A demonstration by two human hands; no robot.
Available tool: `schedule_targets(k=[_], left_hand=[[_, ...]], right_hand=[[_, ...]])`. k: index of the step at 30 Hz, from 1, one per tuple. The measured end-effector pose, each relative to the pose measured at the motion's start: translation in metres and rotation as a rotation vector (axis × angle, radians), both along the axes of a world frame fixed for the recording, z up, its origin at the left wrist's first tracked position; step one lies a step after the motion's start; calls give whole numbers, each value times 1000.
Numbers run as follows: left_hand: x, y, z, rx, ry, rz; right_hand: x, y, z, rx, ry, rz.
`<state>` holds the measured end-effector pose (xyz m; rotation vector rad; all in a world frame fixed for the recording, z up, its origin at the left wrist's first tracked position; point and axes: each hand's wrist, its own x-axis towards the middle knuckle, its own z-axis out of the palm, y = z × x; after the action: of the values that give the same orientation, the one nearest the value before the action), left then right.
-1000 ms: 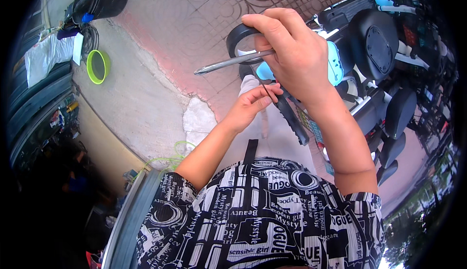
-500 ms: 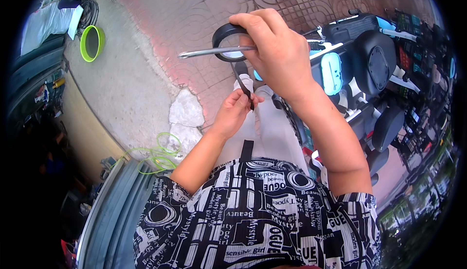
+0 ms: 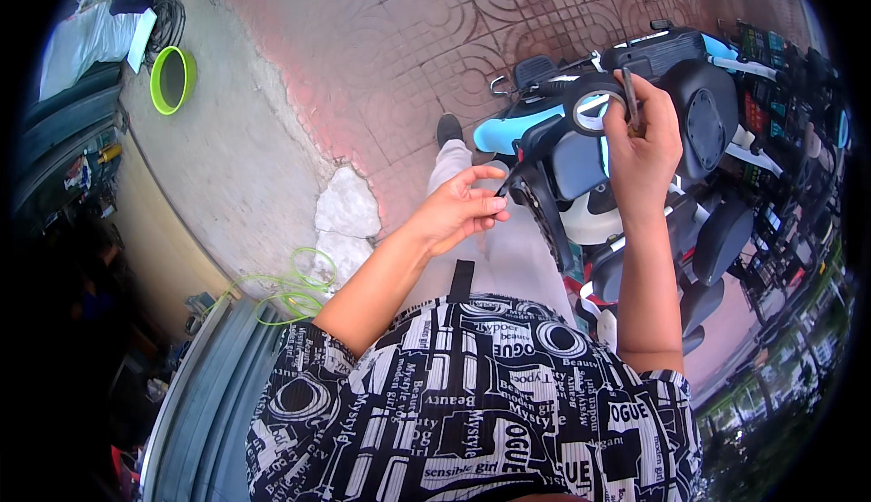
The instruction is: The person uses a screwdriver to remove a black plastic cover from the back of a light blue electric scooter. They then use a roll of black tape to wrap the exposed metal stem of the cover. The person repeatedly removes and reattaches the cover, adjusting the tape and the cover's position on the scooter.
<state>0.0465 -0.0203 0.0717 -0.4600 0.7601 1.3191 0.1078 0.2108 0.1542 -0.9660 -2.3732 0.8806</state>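
Note:
My right hand [image 3: 646, 144] is raised on the right, closed around a roll of black tape [image 3: 583, 112] and a metal rod [image 3: 630, 101] that looks like a screwdriver shaft. The rod now points almost along my line of sight, and any handle is hidden in the palm. Lower and to the left, my left hand [image 3: 463, 207] pinches the dark loose end of the tape [image 3: 502, 192] between thumb and fingers. Between the hands the strip is hard to follow against dark scooter parts. Just beyond the left fingertips is a black tyre [image 3: 543, 221].
Blue, white and black scooters [image 3: 519, 132] with dark seats [image 3: 699, 116] crowd the right. A lime-green round bin [image 3: 172, 81] stands far left on concrete. A thin green hose [image 3: 299, 302] lies coiled by the grey metal shutter [image 3: 213, 411]. Patterned paving [image 3: 435, 12] stretches ahead.
My right hand has moved right and slightly down with the tape roll and rod, which has turned away from sideways. My left hand has shifted slightly right, still pinching the tape end.

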Motion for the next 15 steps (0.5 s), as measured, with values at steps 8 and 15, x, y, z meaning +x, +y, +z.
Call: schedule_targets(k=[8, 15], left_hand=[[-27, 9, 21, -153, 95, -303], [-45, 17, 41, -221, 58, -248]], right_hand=[[17, 4, 4, -67, 32, -123], [14, 5, 29, -141, 63, -140]])
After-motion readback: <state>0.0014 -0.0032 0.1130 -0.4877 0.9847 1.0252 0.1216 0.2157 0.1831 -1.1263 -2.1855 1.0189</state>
